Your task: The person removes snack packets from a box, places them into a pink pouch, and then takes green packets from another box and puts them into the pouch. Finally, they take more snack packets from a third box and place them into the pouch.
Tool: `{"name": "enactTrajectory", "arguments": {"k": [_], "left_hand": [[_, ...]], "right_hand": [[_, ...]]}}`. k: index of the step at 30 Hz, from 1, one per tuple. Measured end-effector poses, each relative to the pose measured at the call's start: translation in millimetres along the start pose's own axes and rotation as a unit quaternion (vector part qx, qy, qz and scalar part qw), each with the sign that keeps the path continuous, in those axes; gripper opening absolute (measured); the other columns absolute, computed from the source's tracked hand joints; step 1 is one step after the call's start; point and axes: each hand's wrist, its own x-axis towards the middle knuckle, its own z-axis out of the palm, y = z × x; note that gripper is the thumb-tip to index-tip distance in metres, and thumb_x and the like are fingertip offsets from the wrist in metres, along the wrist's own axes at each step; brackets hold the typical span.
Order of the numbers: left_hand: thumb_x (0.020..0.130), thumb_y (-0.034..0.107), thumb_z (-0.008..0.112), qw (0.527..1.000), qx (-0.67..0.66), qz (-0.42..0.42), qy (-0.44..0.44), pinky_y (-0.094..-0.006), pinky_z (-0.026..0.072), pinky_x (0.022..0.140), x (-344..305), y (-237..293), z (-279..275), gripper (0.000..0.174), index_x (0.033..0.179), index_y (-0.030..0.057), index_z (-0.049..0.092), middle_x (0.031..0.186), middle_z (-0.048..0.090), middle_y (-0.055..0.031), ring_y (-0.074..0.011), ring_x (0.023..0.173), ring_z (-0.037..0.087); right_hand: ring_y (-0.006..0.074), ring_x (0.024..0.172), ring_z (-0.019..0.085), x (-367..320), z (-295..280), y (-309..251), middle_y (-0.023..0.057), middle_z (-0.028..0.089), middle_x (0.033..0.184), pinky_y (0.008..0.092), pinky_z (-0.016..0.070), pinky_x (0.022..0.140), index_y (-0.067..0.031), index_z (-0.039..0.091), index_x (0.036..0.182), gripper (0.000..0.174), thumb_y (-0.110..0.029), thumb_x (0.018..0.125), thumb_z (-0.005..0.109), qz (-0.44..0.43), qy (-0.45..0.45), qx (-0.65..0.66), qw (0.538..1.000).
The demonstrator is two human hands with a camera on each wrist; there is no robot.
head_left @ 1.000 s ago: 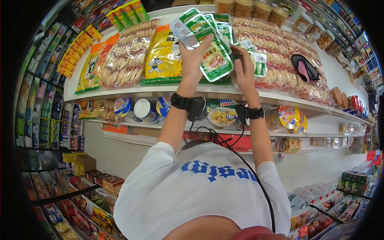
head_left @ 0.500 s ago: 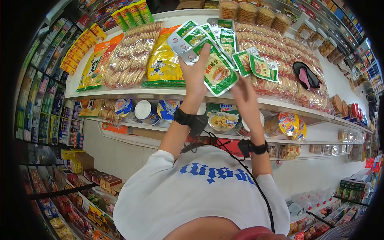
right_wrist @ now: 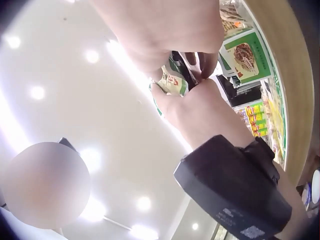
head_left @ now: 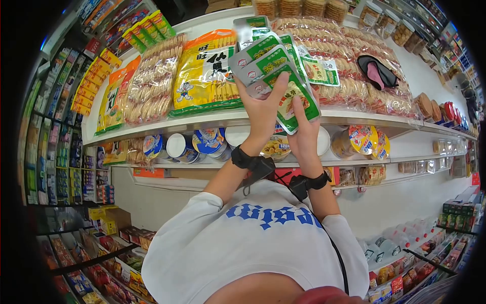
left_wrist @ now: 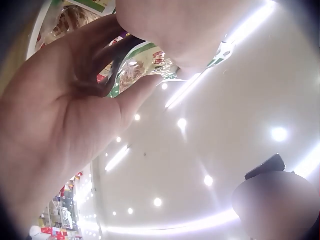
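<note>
My left hand (head_left: pixel 260 114) grips a fanned stack of green-and-white snack packets (head_left: pixel 287 112), its thumb lying across the front one. A pictured food and printed characters show on the front packet. From the right, my right hand (head_left: pixel 302 134) pinches the same stack near its lower right edge, thumb in front and other fingers behind. In the left wrist view a packet (left_wrist: pixel 132 70) shows between the two hands. Another green packet (head_left: pixel 324 72) lies on the bagged round crackers (head_left: pixel 349 93), just beyond the right hand.
Yellow cracker bags (head_left: pixel 202 71) and more bagged crackers (head_left: pixel 154 81) lie left on the white shelf (head_left: pixel 202 120). A black-and-pink item (head_left: pixel 375 74) rests on the crackers at right. Jars (head_left: pixel 387 23) stand behind; instant noodle tubs (head_left: pixel 360 142) fill the shelf below.
My right hand reached to the loose packets, drew back, and now holds the fanned stack with the left hand. The stack has moved down and right in view.
</note>
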Motion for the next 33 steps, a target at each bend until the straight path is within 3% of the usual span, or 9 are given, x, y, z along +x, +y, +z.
{"name": "enactTrajectory", "arguments": {"k": [8, 13, 19, 22, 25, 28, 29, 32, 33], "left_hand": [[0.095, 0.015, 0.073, 0.997, -0.009, 0.074, 0.007, -0.0290, 0.0507, 0.093, 15.3, 12.7, 10.0, 0.071, 0.154, 0.0127, 0.033, 0.130, 0.057, -0.0105, -0.0152, 0.114, 0.058], [0.097, 0.033, 0.070, 0.985, -0.093, -0.035, 0.144, -0.0345, 0.0503, 0.095, -15.2, -8.6, 17.1, 0.050, 0.133, 0.0087, 0.047, 0.123, 0.058, -0.0066, -0.0176, 0.112, 0.060], [0.100, 0.027, 0.066, 0.987, -0.128, -0.033, 0.086, -0.0327, 0.0484, 0.098, -18.6, -1.7, 9.7, 0.052, 0.140, 0.0040, 0.043, 0.128, 0.054, -0.0102, -0.0162, 0.117, 0.056], [0.098, 0.019, 0.065, 0.992, -0.112, 0.050, -0.014, -0.0337, 0.0499, 0.098, -7.7, 16.5, 11.4, 0.056, 0.146, 0.0055, 0.041, 0.128, 0.056, -0.0090, -0.0165, 0.115, 0.058], [0.095, 0.012, 0.063, 0.983, -0.158, -0.088, 0.031, -0.0356, 0.0516, 0.099, 4.1, 14.4, -11.9, 0.064, 0.154, 0.0079, 0.037, 0.132, 0.058, -0.0101, -0.0192, 0.117, 0.060], [0.094, 0.008, 0.061, 0.977, -0.205, -0.056, -0.035, -0.0370, 0.0527, 0.100, 12.6, 31.7, -8.2, 0.060, 0.151, 0.0091, 0.043, 0.137, 0.058, -0.0130, -0.0225, 0.120, 0.062], [0.093, 0.005, 0.060, 0.971, -0.231, -0.053, -0.041, -0.0371, 0.0524, 0.102, 14.0, 37.0, -4.7, 0.047, 0.139, 0.0067, 0.053, 0.140, 0.058, -0.0146, -0.0241, 0.121, 0.062], [0.099, 0.014, 0.050, 0.978, -0.189, -0.061, -0.071, -0.0478, 0.0479, 0.110, 18.5, 25.7, -24.5, 0.040, 0.139, 0.0101, 0.050, 0.140, 0.057, -0.0192, -0.0332, 0.134, 0.053], [0.101, 0.021, 0.050, 0.981, -0.181, -0.045, -0.054, -0.0454, 0.0481, 0.109, 16.5, 26.7, -23.2, 0.033, 0.127, 0.0035, 0.058, 0.137, 0.059, -0.0195, -0.0309, 0.131, 0.055]], "right_hand": [[0.0172, 0.113, 0.064, -6.7, -12.7, -4.8, 0.0081, 0.062, 0.126, 0.0334, 0.0585, 0.091, -0.0078, 0.047, 0.141, 0.050, -0.006, 0.097, 0.069, 0.018, 0.019, 0.046, 0.999], [0.0166, 0.109, 0.066, -11.0, -12.5, -10.5, 0.0076, 0.066, 0.121, 0.0321, 0.0574, 0.088, -0.0063, 0.055, 0.135, 0.044, -0.003, 0.094, 0.071, 0.032, 0.021, 0.094, 0.995], [0.0165, 0.103, 0.068, -10.8, -25.9, 2.5, 0.0076, 0.067, 0.118, 0.0314, 0.0570, 0.086, -0.0035, 0.059, 0.128, 0.039, 0.000, 0.092, 0.073, -0.017, 0.003, -0.026, 1.000], [0.0156, 0.100, 0.069, -8.6, -25.1, 0.6, 0.0074, 0.069, 0.116, 0.0297, 0.0574, 0.085, -0.0033, 0.061, 0.127, 0.038, 0.000, 0.092, 0.073, -0.022, 0.003, -0.075, 0.997], [0.0147, 0.101, 0.069, -10.6, -21.1, 0.0, 0.0079, 0.070, 0.116, 0.0288, 0.0568, 0.086, -0.0026, 0.062, 0.127, 0.038, -0.001, 0.091, 0.075, -0.036, -0.013, -0.143, 0.989], [0.0127, 0.105, 0.064, -15.6, -11.0, 0.8, 0.0084, 0.066, 0.120, 0.0270, 0.0534, 0.089, -0.0014, 0.054, 0.133, 0.052, -0.003, 0.088, 0.079, -0.010, -0.003, -0.133, 0.991], [0.0127, 0.106, 0.064, -16.8, -10.0, 0.9, 0.0083, 0.065, 0.121, 0.0271, 0.0530, 0.089, -0.0021, 0.052, 0.134, 0.053, -0.004, 0.088, 0.079, -0.014, -0.004, -0.143, 0.990], [0.0126, 0.107, 0.064, -18.2, -3.7, 2.5, 0.0078, 0.066, 0.121, 0.0270, 0.0526, 0.090, -0.0024, 0.053, 0.134, 0.051, -0.004, 0.089, 0.078, -0.034, -0.016, -0.148, 0.988], [0.0126, 0.105, 0.065, -19.2, -0.2, 2.6, 0.0076, 0.068, 0.119, 0.0269, 0.0529, 0.090, -0.0013, 0.057, 0.131, 0.046, -0.004, 0.090, 0.078, -0.047, -0.020, -0.134, 0.990]]}}
